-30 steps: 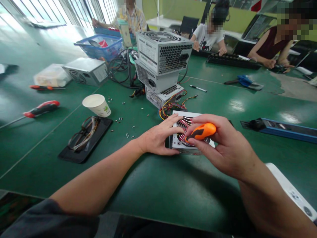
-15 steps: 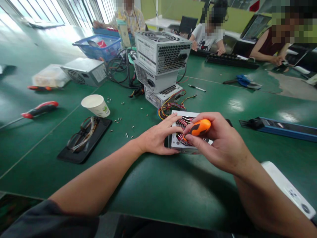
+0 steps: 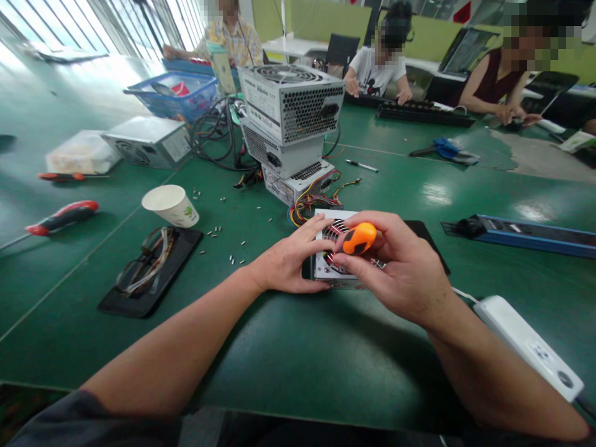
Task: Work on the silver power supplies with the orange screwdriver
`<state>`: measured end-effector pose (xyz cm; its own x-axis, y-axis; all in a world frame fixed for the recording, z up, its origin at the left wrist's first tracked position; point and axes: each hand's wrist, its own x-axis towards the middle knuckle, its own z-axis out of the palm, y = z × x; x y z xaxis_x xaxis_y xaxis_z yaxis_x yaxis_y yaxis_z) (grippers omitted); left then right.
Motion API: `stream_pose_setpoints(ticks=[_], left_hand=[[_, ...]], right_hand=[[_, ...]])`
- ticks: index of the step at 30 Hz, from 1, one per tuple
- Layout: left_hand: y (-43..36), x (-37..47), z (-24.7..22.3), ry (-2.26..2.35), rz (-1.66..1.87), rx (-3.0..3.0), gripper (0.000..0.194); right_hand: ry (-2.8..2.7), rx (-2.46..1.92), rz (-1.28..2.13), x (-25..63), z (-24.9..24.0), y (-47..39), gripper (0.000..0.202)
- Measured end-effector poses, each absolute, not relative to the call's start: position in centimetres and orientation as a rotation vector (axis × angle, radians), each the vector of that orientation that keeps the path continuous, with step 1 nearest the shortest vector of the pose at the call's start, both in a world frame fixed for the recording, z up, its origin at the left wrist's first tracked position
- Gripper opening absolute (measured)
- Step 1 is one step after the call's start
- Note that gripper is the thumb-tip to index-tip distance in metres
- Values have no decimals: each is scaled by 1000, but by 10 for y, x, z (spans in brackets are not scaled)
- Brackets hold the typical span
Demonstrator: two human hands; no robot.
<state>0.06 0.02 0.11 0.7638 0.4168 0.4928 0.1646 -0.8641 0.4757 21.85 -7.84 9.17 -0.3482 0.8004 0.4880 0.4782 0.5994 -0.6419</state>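
A power supply (image 3: 342,282) with a round fan grille lies in front of me on the green table. My left hand (image 3: 300,254) grips its left side, the fingers on the top face and the thumb at the near edge. In my right hand (image 3: 395,264) is a screwdriver (image 3: 360,238) with an orange and black handle, pinched between thumb and fingers above the grille. Its shaft and tip are hidden behind the fingers. Coloured cables (image 3: 310,208) spread out just beyond the unit.
Stacked power supplies (image 3: 302,115) rise behind my hands. To the left are loose screws (image 3: 215,232), a paper cup (image 3: 170,205), glasses on a black case (image 3: 125,304) and a red-black screwdriver (image 3: 65,217). On the right lies a white power strip (image 3: 521,341). Other people sit across the table.
The view has shifted slightly, so most things appear farther left and more of the power strip shows. Both hands keep their hold on the power supply and the screwdriver.
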Motion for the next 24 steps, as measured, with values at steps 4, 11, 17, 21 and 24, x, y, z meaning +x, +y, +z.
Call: stream_pose_setpoints(ticks=[4, 11, 17, 21, 24], left_hand=[[2, 0, -2, 449, 870, 2581, 82], [3, -1, -9, 401, 942, 2589, 85], [3, 0, -5, 402, 936, 2598, 84], [2, 1, -1, 426, 875, 2588, 83], [1, 2, 2, 434, 854, 2571, 81]], right_hand=[[-1929, -1015, 572, 222, 95, -79, 45], [-1832, -1002, 637, 223, 98, -79, 43], [-1845, -1011, 653, 224, 96, -79, 44], [-1906, -1027, 654, 225, 95, -79, 44], [-1920, -1037, 622, 226, 95, -80, 45]])
